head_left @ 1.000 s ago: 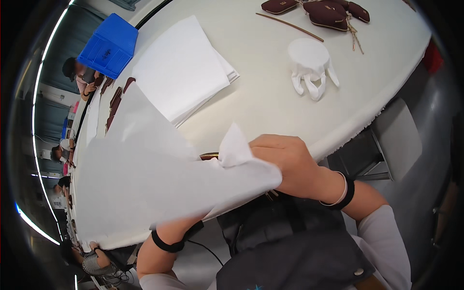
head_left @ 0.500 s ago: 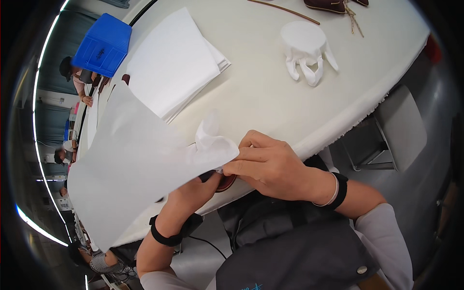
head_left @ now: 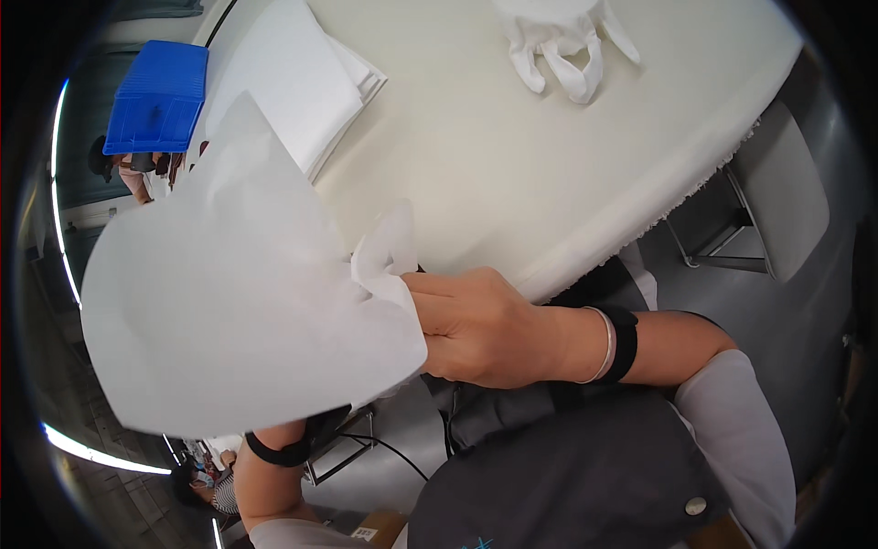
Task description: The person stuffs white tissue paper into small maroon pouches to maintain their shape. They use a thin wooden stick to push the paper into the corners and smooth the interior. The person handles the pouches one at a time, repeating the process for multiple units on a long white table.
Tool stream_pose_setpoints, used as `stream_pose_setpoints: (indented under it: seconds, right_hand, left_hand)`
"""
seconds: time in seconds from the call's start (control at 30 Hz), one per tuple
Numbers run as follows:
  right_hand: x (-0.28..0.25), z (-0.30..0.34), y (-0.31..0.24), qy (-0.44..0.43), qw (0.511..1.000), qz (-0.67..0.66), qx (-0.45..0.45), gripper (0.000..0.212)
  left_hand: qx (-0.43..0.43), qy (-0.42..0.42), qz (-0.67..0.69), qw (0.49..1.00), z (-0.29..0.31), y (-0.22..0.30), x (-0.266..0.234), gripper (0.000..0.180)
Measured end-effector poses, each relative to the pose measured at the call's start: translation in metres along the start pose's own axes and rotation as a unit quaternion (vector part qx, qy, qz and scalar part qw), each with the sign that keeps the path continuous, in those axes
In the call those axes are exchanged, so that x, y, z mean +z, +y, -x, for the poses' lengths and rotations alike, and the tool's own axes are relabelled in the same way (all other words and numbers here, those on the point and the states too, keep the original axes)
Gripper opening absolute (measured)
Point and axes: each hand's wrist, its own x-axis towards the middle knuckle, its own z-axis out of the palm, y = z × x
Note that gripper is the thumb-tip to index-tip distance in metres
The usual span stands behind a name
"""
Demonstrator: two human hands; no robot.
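Observation:
A large, thin white sheet of paper [head_left: 229, 274] spreads in front of me, its near corner crumpled and bunched. My right hand [head_left: 476, 325] pinches this bunched corner, with the fingertips partly behind the paper. The sheet covers my left hand completely; only my left forearm, with a black wristband [head_left: 279, 448], shows below it. A small dark bit peeks out beside the right fingers, too little of it to name.
A stack of white sheets [head_left: 288, 82] lies at the far left of the pale-covered table [head_left: 457, 183]. Beyond it is a blue crate [head_left: 160, 96]. A white glove [head_left: 558, 46] rests at the far side. A grey chair [head_left: 777, 192] stands right; other people are at left.
My right hand has moved slightly left. The sheet has swung across and now hides my left hand and the reddish-brown item seen between the hands. The view has shifted toward the near side.

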Motion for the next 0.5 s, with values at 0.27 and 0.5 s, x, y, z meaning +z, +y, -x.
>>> stream_pose_setpoints:
  seconds: [0.27,0.5]
  right_hand:
    - [0.019,-0.004,-0.023,0.034,0.993,-0.112,-0.021,0.014]
    - [0.042,-0.005,-0.021,0.12,0.988,-0.09,-0.027,0.015]
  left_hand:
    - [-0.088,0.041,0.127,0.987,0.036,0.017,0.009,0.02]
    - [-0.119,0.025,0.16,0.98,0.038,0.011,0.014,0.028]
